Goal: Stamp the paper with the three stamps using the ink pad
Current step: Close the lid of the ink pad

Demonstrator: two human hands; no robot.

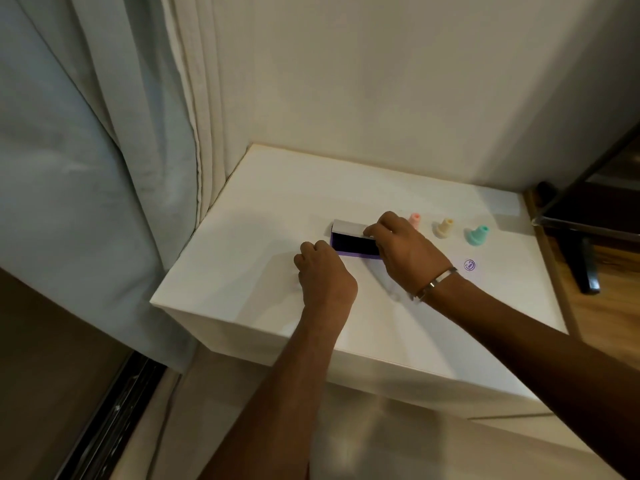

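A purple ink pad [355, 246] lies on the white table [263, 216] with its white lid [347, 226] tilted up along the far edge. My right hand [405, 249] pinches the lid's right end. My left hand [323, 271] is closed at the pad's near left corner and seems to steady it. Three stamps stand upright in a row to the right: pink [414, 220], partly behind my right hand, yellow [445, 227] and teal [477, 234]. One purple round print [469, 265] shows on the white paper [498, 271] below the teal stamp.
Pale curtains [104, 168] hang at the left, touching the table's left edge. A wall rises behind the table. A dark stand [588, 268] and glass surface sit at the right over a wooden floor. A metal bracelet [434, 284] is on my right wrist.
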